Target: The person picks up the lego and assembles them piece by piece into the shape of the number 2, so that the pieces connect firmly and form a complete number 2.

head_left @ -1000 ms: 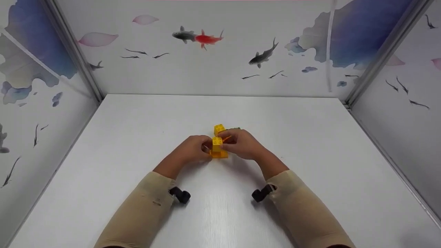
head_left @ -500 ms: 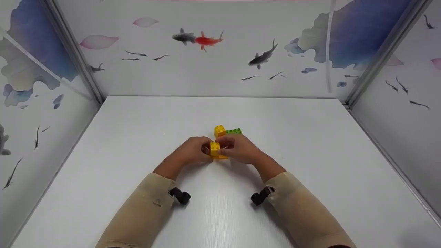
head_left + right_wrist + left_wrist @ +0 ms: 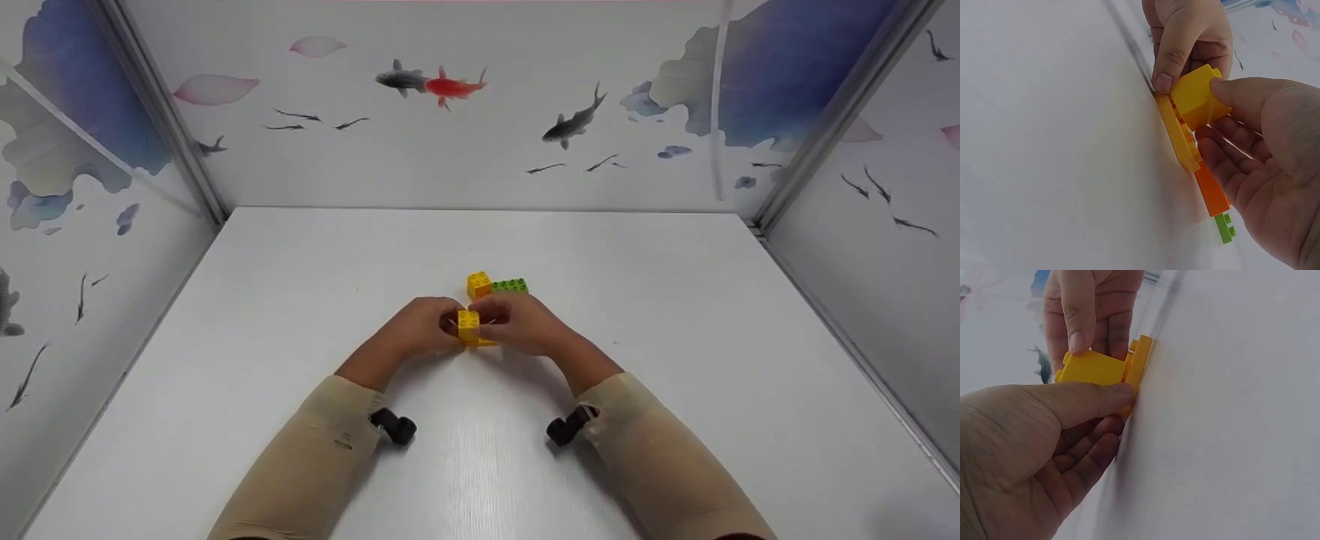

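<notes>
A yellow toy building brick (image 3: 468, 324) stands at the left end of a flat yellow-orange building plate (image 3: 1176, 132). My right hand (image 3: 521, 324) pinches this brick between thumb and fingers. In the right wrist view the brick leans slightly, and a thin gap shows between it and the plate. The left hand (image 3: 421, 326) holds the plate's left end, its thumb (image 3: 1112, 396) along the near side and fingers behind. Studs on the plate's right part are uncovered.
Just beyond the hands stand another yellow brick (image 3: 479, 284) and a green studded piece (image 3: 511, 286). An orange brick (image 3: 1212, 190) lies behind the plate in the right wrist view. Patterned panels (image 3: 480, 150) border the white table (image 3: 480, 465).
The right hand has brought the yellow brick slightly left and toward me, onto the plate's left end, uncovering the green piece. Over the last half second the hands barely moved.
</notes>
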The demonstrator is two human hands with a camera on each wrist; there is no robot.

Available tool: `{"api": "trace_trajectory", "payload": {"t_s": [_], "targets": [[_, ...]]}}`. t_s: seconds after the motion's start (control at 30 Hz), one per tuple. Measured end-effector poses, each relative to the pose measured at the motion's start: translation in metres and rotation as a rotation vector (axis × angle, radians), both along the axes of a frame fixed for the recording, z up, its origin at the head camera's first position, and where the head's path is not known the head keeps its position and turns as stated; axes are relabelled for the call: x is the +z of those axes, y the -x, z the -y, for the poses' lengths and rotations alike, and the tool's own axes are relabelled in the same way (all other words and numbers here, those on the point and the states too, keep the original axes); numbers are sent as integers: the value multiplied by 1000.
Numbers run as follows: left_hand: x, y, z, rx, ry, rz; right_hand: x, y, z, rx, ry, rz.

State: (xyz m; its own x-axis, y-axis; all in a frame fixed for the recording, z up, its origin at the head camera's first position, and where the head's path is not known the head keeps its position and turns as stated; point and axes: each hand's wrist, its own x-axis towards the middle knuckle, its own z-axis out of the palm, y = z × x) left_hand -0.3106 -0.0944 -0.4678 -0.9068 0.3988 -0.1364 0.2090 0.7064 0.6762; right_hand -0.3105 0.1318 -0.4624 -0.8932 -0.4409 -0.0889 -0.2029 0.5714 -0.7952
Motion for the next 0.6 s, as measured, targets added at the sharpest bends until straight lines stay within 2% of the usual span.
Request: {"api": "trace_trajectory", "payload": {"t_s": [0.3, 0.5, 0.6], "targets": [[9, -1, 4, 16, -78, 28, -1, 1, -1, 23, -15, -29], [13, -1, 5, 19, -62, -13, -1, 2, -1, 16, -6, -7], [12, -1, 6, 28, -66, -9, -2, 2, -1, 15, 8, 4]]}}
